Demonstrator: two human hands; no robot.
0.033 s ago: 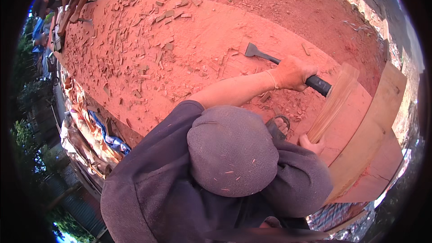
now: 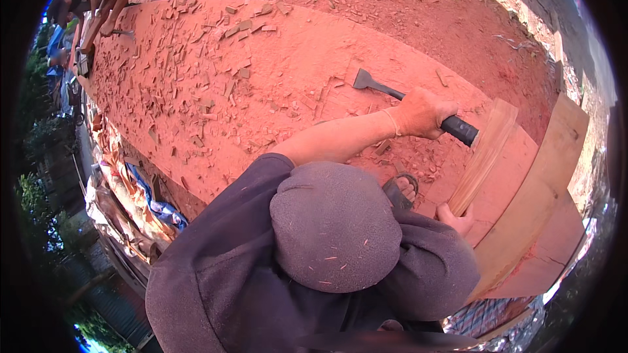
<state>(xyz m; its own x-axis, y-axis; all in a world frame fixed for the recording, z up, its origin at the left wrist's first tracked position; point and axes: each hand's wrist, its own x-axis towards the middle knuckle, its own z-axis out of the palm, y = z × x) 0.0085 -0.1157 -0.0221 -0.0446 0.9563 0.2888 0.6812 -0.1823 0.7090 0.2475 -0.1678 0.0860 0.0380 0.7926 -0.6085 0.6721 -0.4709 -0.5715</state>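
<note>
Here, gripping one chisel (image 2: 460,131) in one curled left hand (image 2: 426,114), with its blade (image 2: 362,80) leftward, and one wooden bar (image 2: 484,159) in one curled right hand (image 2: 456,218), with one sandalled foot (image 2: 407,189) left of that hand and countless wood chips (image 2: 244,73) farther left.

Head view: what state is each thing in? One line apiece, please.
Left hand, closed around the chisel
Chisel, held, blade toward the picture's left
Right hand, closed on the wooden bar's near end
Wooden bar, held aslant by the chisel's handle end; contact unclear
Brown chips, scattered
Sandal, worn
Plank, lying unheld
Blue cloth, crumpled
</note>
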